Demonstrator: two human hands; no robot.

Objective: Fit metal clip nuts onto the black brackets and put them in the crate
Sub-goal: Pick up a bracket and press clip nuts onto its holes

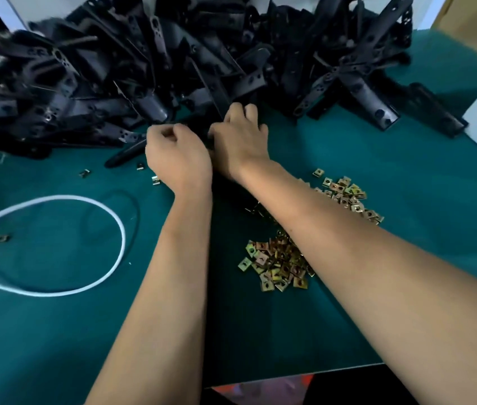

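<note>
Both hands meet at the bracket pile's (173, 62) near edge: left hand (177, 157) fingers curled, right hand (238, 141) fingers wrapped round a black bracket (202, 133) between them; clip nuts (278, 264) lie nearer on the bench (56, 331).

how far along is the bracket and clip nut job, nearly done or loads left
Loads left, it seems. Done: nothing shows as finished, and no crate is in view. In hand: the left hand and right hand meet on a black bracket at the pile's edge; whether a nut is on it is hidden. Left: a big pile of brackets and a heap of clip nuts on the green table.
</note>
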